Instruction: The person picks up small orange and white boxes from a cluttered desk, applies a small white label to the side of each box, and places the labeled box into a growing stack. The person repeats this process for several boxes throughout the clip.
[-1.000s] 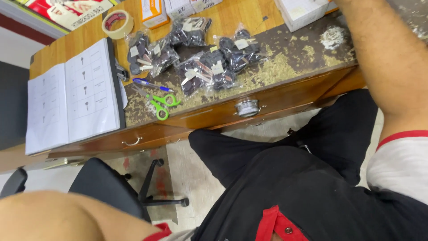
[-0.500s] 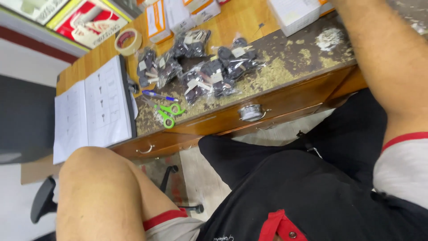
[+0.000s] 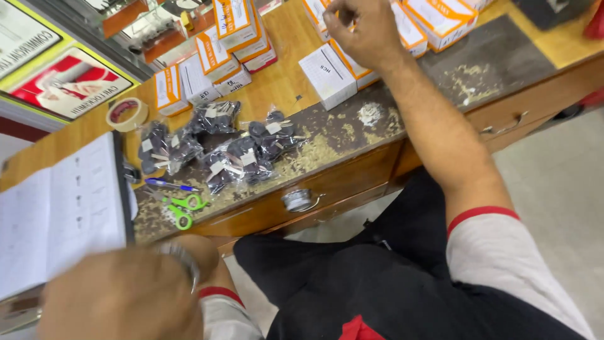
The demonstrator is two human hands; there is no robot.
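Right hand (image 3: 365,28): fingers (image 3: 336,19) curled inward over the boxes (image 3: 330,75) at the back of the bench (image 3: 283,94). Whether they pinch anything cannot be told; nothing shows between them. The white box lies just below and left of these fingers, its long axis running diagonally, near end toward the bench's front edge. Orange-and-white boxes sit touching it on the right and further ones are stacked to its left.

Left hand (image 3: 126,296): large, blurred, close to the camera at the lower left, a watch (image 3: 179,258) on the wrist. Its fingers are out of view, so their state cannot be told. It is well apart from the white box; the right hand is much the nearer.

Taking the white box as landmark: clear bags (image 3: 220,145) of dark keys lie to its left, heaped and touching. Beyond them, further left, green scissors (image 3: 182,211) and a blue pen (image 3: 167,184) lie near the front edge. A tape roll (image 3: 126,113) sits far left, with an open book (image 3: 63,214) below it. Brass filings (image 3: 314,151) are scattered just in front of the box.
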